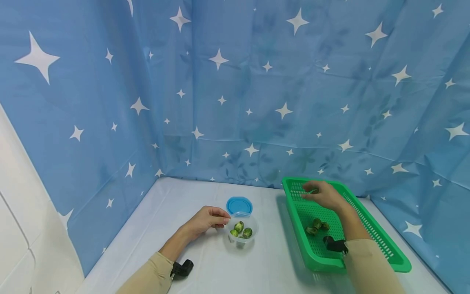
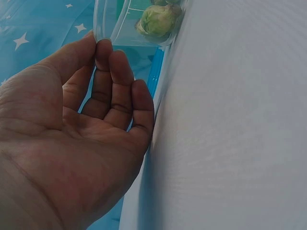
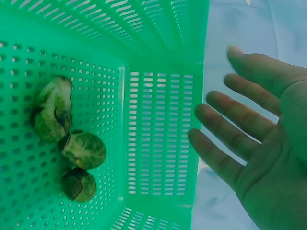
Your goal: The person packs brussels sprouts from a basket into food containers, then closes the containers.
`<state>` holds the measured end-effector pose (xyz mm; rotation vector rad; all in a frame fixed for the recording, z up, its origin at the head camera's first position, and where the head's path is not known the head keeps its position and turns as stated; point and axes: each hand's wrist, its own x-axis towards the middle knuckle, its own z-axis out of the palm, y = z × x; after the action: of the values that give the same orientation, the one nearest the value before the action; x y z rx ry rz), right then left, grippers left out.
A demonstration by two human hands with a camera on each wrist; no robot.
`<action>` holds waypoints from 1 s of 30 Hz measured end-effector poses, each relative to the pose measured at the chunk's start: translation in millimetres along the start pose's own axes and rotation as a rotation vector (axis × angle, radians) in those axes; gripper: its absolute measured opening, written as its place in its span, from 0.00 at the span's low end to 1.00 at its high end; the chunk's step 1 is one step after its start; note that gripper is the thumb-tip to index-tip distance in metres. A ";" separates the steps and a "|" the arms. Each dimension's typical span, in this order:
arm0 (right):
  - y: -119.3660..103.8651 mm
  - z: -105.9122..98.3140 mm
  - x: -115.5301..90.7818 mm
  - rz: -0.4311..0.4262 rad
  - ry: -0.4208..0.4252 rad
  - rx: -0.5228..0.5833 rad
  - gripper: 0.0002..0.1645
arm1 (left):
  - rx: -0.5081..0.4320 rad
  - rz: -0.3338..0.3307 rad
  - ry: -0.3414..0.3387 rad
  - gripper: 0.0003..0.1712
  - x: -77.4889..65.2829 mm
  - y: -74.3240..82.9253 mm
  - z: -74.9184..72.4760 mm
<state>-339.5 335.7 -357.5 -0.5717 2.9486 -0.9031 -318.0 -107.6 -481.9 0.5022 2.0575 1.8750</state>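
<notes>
At the left I see a beige sleeve (image 1: 147,273) with a small black camera (image 1: 182,267) at the cuff, and from it the left hand (image 1: 205,220) reaches over the white tabletop (image 1: 209,261). My left wrist view shows its thumb and forefinger meeting at the rim of a clear container (image 1: 252,223), so I read it as pinching that edge, the other fingers bent loosely below. The container sits just right of the hand, with three green sprouts (image 1: 247,232) inside, their outer leaves pale to dark. Right behind it a blue lid (image 1: 239,205) lies flat; I can't tell whether the two touch. Further right, well apart from the container, I have the long green basket (image 1: 296,232) with its slotted walls. Three more sprouts (image 1: 312,230) cluster on its perforated floor, duller and browner at the edges. The right hand (image 1: 323,195) is over the far part of the basket, beyond those sprouts and apart from them; my right wrist view shows its fingers spread and holding nothing. Its beige-sleeved forearm crosses the basket's right side. Behind everything I see a blue curtain (image 1: 235,102) printed with white stars.
</notes>
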 end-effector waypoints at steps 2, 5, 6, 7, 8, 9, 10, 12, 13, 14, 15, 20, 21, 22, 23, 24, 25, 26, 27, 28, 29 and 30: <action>3.4 -1.7 -1.1 -0.014 -0.042 0.002 0.31 | 0.000 0.000 0.000 0.18 0.2 0.5 0.2; 8.2 -4.0 -3.2 -0.012 -0.120 0.027 0.31 | 0.002 0.000 0.002 0.17 0.4 1.1 0.3; 9.6 -4.7 -4.0 -0.009 -0.147 0.038 0.31 | 0.001 -0.001 0.002 0.17 0.4 1.4 0.4; 11.0 -5.3 -4.8 -0.010 -0.174 0.046 0.31 | 0.001 -0.002 0.003 0.17 0.4 1.7 0.4; 12.2 -5.6 -5.5 -0.001 -0.194 0.051 0.31 | 0.002 -0.001 0.003 0.16 0.3 1.9 0.3; 13.2 -5.8 -6.2 0.006 -0.213 0.057 0.31 | 0.003 -0.002 0.003 0.16 0.5 1.8 0.3; 13.8 -5.8 -6.9 0.017 -0.230 0.063 0.30 | 0.003 -0.002 0.001 0.16 0.7 1.6 0.3; 15.0 -5.8 -7.7 0.026 -0.265 0.066 0.29 | 0.003 -0.003 -0.002 0.16 0.9 1.2 0.3; 14.9 -5.7 -8.1 0.029 -0.280 0.067 0.28 | 0.003 -0.003 -0.004 0.17 1.2 0.8 0.2; 14.4 -5.5 -8.4 0.037 -0.294 0.071 0.28 | 0.003 -0.002 -0.005 0.17 1.3 0.6 0.3; 13.8 -5.2 -8.7 0.042 -0.310 0.075 0.27 | 0.000 -0.004 -0.005 0.17 1.2 0.5 0.3; 14.6 -1.4 -6.9 0.063 -0.375 0.047 0.22 | -0.001 -0.008 -0.001 0.17 -0.3 2.1 0.7; 15.3 -0.4 -6.4 0.069 -0.387 0.039 0.21 | -0.002 -0.010 0.000 0.17 -0.6 2.6 0.7; 15.5 0.7 -5.9 0.084 -0.397 0.032 0.20 | 0.000 -0.008 -0.001 0.17 -0.7 2.6 0.8; 14.9 1.4 -6.0 0.097 -0.406 0.027 0.20 | 0.000 -0.009 -0.001 0.17 -0.7 2.6 0.8; 14.2 2.3 -6.0 0.113 -0.415 0.018 0.19 | -0.001 -0.010 0.000 0.17 -0.6 2.7 0.7; 13.9 3.2 -5.9 0.124 -0.425 0.007 0.18 | -0.002 -0.010 0.000 0.17 -0.6 2.6 0.6; 13.4 4.2 -5.8 0.134 -0.434 -0.001 0.17 | -0.003 -0.010 -0.001 0.17 -0.5 2.6 0.6; 12.9 4.8 -5.9 0.137 -0.446 -0.010 0.17 | -0.002 -0.010 0.000 0.17 -0.4 2.7 0.7; 12.7 5.5 -6.0 0.146 -0.455 -0.016 0.17 | 0.001 -0.008 -0.001 0.17 -0.2 2.6 0.8; 12.8 6.2 -6.0 0.147 -0.464 -0.023 0.16 | 0.001 -0.009 -0.001 0.17 0.0 2.7 0.8; 12.5 7.1 -6.1 0.159 -0.470 -0.025 0.16 | 0.003 -0.009 -0.001 0.17 0.2 2.6 1.0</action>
<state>-337.3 343.6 -370.8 -0.4645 2.5395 -0.6156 -317.6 -106.4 -479.4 0.4939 2.0581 1.8666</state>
